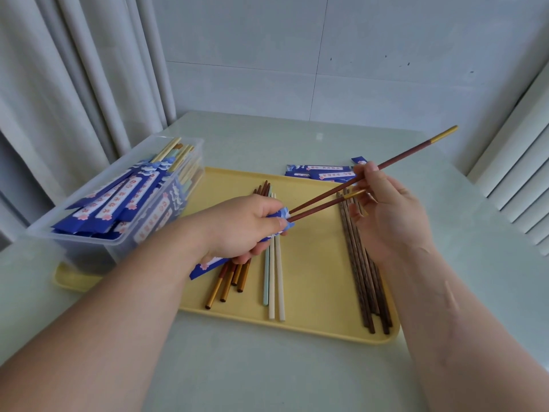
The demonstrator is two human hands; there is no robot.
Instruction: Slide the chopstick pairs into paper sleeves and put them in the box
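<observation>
My left hand (243,230) grips a blue paper sleeve (208,264) above the yellow tray (315,298). The tips of two red-brown, gold-ended chopsticks (323,196) sit in the sleeve's mouth. One sits deeper than the other. My right hand (386,212) pinches both chopsticks near their gold ends. The clear plastic box (98,209) at the left holds several sleeved pairs. Loose on the tray lie red-brown and gold chopsticks (231,281), pale chopsticks (274,281) and dark wooden chopsticks (364,278).
A small pile of empty blue sleeves (320,173) lies on the pale table (267,367) behind the tray. Curtains hang at the left, a wall stands behind and white slats are at the right.
</observation>
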